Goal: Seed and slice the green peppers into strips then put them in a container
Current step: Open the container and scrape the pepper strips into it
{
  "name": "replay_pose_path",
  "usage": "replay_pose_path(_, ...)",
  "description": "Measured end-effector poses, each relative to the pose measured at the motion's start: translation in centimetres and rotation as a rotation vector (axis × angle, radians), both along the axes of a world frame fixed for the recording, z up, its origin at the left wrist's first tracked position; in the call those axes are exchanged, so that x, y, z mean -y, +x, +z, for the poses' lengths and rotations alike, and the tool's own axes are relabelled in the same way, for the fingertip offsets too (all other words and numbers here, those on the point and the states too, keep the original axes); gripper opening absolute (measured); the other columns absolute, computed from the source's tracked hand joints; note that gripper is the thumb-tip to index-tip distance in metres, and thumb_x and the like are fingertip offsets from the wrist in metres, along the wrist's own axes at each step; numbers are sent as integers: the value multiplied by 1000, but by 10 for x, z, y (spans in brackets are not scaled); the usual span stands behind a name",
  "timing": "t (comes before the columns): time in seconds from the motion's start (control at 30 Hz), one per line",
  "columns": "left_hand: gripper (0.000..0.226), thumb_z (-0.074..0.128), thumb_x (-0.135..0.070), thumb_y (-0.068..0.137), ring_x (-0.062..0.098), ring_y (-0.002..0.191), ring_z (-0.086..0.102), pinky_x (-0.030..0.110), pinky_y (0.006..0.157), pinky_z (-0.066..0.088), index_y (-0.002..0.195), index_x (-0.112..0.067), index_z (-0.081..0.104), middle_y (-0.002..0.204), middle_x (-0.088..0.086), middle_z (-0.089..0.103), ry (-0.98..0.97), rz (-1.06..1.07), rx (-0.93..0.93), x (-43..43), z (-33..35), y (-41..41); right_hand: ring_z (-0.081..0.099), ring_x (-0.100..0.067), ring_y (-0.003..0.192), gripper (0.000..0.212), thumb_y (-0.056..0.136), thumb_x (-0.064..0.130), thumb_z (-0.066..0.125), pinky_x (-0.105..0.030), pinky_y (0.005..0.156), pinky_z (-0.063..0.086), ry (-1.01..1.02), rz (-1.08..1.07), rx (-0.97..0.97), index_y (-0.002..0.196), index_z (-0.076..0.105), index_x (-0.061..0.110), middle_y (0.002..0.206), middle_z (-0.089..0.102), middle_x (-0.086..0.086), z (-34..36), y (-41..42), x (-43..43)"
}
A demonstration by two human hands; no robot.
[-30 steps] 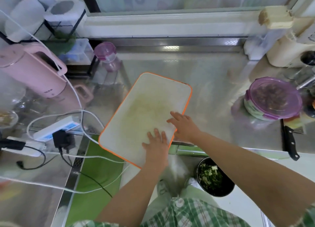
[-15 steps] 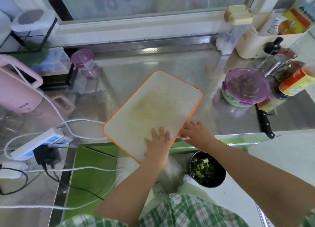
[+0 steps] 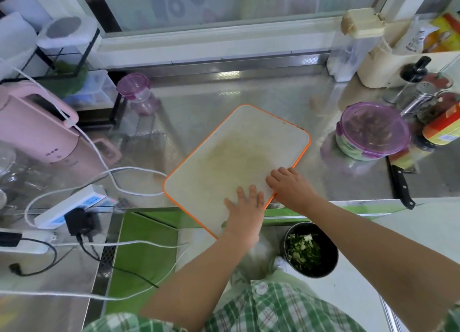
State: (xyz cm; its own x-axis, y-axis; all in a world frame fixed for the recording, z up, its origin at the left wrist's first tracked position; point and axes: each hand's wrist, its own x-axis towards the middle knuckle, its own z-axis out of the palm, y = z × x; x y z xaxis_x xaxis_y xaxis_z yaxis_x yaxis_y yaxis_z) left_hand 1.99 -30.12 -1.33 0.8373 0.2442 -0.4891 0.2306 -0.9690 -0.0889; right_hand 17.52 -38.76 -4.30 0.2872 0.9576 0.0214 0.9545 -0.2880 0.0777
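A white cutting board with an orange rim lies tilted on the steel counter, its near corner hanging over the counter edge. Nothing lies on it but a faint green stain. My left hand rests flat on the board's near corner with fingers spread. My right hand rests at the board's right edge, fingers on its surface. A round container with a purple lid, closed, stands to the right. A black-handled knife lies beside it near the counter edge. No whole pepper is in view.
A black bin holding green scraps stands on the floor below the counter edge. A pink kettle, power strips and white cables crowd the left. Bottles and jars stand at the back right. A small purple-lidded jar is behind the board.
My right hand slid off the board's surface toward its right edge, then came back onto the edge. The left hand stayed flat on the near corner. The view shifted to the right.
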Motion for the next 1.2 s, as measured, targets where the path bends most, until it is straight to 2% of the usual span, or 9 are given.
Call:
replay_pose_path(0.23,104,73,-24,82,45,146,7,65,106,28,154,-9,0,162,15,-2,-30,-72,16,-8,9,6,54,-23,64,44,47,36,88,-31,57,45,-31,71,32,74,59,18,70,54,0,12,5,-2)
replay_pose_path(0.33,98,67,-15,85,38,149,3,58,110,26,155,-14,0,164,9,-6,-57,-184,20,-32,11,7,55,-21,62,40,51,39,87,-29,56,44,-21,99,15,71,59,20,66,54,2,16,2,0)
replay_pose_path(0.47,92,57,0,88,29,151,-1,53,112,26,156,-21,-2,164,0,-13,-32,-314,12,-67,10,10,55,-20,55,34,45,24,83,-26,52,43,29,80,-42,69,59,19,60,54,3,22,-11,-5)
replay_pose_path(0.73,97,59,5,85,31,151,-5,53,113,24,155,-28,0,162,11,-17,97,-234,-14,-88,-6,5,55,-18,46,44,36,25,90,-22,43,42,-31,73,-146,66,59,18,56,55,3,9,-30,-34)
replay_pose_path(0.83,88,53,4,89,27,151,-5,55,110,27,156,-27,3,163,8,-17,106,-194,-34,-98,-14,-3,56,-18,44,47,33,27,92,-22,41,42,-55,82,-170,68,62,17,55,56,3,1,-43,-46)
replay_pose_path(0.97,98,65,4,82,28,151,-3,54,107,31,153,-28,7,163,4,-17,123,-154,-37,-112,-23,-9,57,-20,43,49,30,30,95,-20,40,40,-72,48,-212,60,58,16,53,56,1,-8,-47,-53)
replay_pose_path(1.07,92,60,5,84,29,151,0,53,108,31,154,-29,9,163,4,-13,62,-97,-34,-114,-20,-7,62,-26,55,38,50,26,90,-27,48,45,-91,2,-265,67,59,11,63,60,-6,-11,-47,-53)
replay_pose_path(1.13,88,58,5,86,29,151,1,51,109,32,153,-29,12,164,4,-10,27,-79,-19,-114,-19,-6,64,-31,80,23,77,23,74,-36,66,47,-129,-71,-306,87,62,6,87,64,-13,-7,-48,-53)
replay_pose_path(1.2,88,59,5,85,29,151,2,51,108,33,152,-29,13,164,3,-9,19,-59,-5,-114,-19,-6,59,-31,97,21,88,24,60,-37,79,43,-180,-130,-305,101,60,7,103,62,-12,-5,-49,-55)
